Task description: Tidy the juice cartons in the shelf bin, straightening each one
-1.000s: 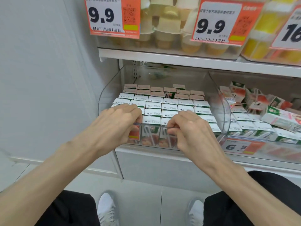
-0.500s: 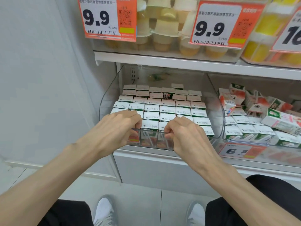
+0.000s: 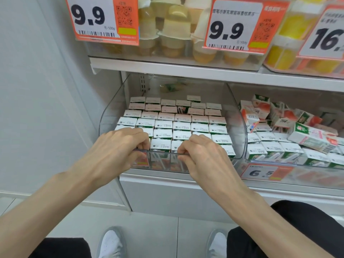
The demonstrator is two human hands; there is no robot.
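Observation:
A clear plastic shelf bin (image 3: 162, 152) holds several rows of small white-topped juice cartons (image 3: 181, 125), packed upright and mostly square. One carton (image 3: 183, 109) in a back row shows its dark printed side among the tops. My left hand (image 3: 115, 148) grips the bin's front rim at its left part, fingers curled over the lip. My right hand (image 3: 204, 157) grips the same rim further right, its fingers hooked over the edge. The front-row cartons under both hands are partly hidden.
A second clear bin (image 3: 246, 127) to the right holds jumbled cartons (image 3: 305, 135), several lying on their sides. An orange 6.5 price tag (image 3: 264, 172) hangs on its front. The shelf above (image 3: 186, 69) carries jelly cups and 9.9 tags. A white wall (image 3: 46, 90) lies to the left.
Both hands stay on the bin's front rim, their fingers curled a little tighter over the lip. The view has shifted slightly; the cartons look unmoved.

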